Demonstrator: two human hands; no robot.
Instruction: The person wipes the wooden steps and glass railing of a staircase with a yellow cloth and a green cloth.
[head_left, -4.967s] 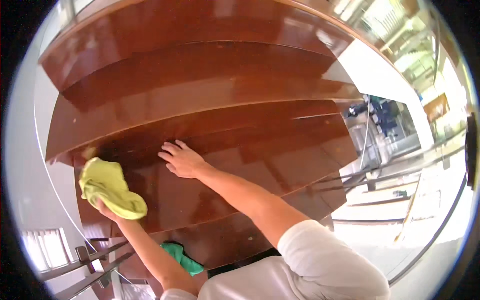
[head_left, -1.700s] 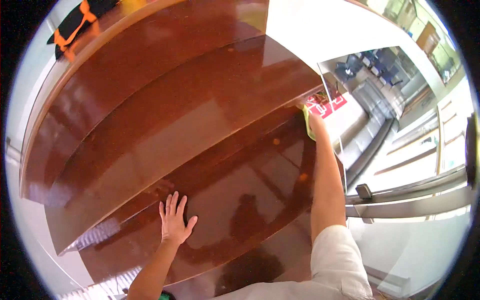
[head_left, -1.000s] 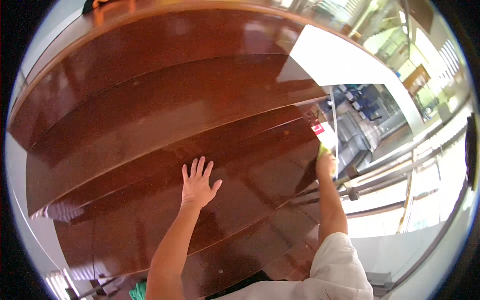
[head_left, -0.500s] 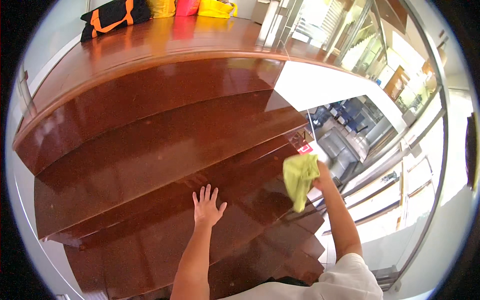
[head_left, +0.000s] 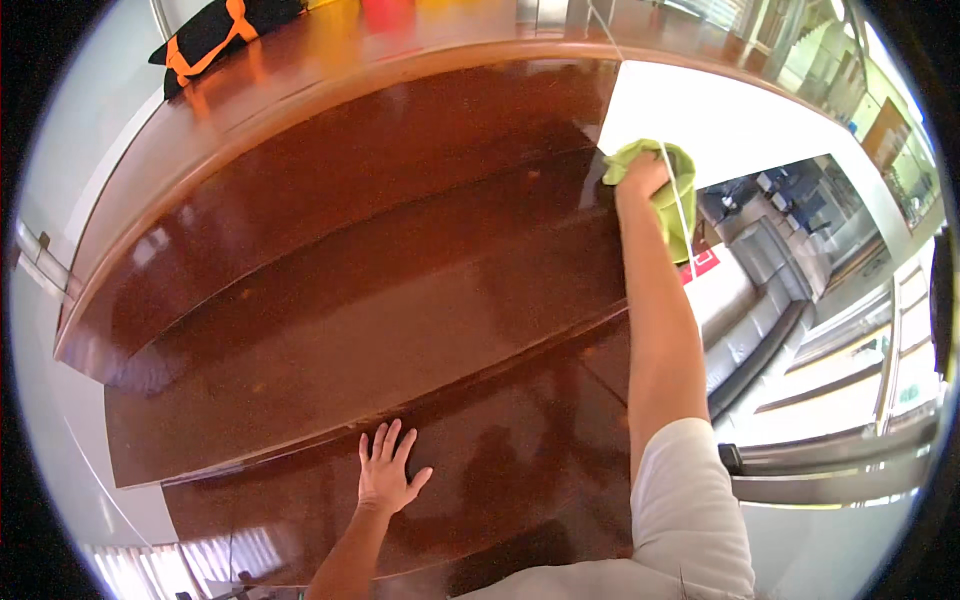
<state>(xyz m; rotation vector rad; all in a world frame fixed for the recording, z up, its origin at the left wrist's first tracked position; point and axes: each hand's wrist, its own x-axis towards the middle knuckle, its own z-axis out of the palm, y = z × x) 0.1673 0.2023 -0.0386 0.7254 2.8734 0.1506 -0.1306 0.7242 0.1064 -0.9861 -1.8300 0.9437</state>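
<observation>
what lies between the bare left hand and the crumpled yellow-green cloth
In the head view, the front edge and surface of a glossy red-brown step, then the right forearm, lie between the left hand and that cloth.

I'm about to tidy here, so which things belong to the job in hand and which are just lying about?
Job: yellow-green cloth, bunched in the right hand; wooden steps, the left hand spread on one.
Lying or standing about: black bag with orange straps, upper left; grey sofa, right.
</observation>
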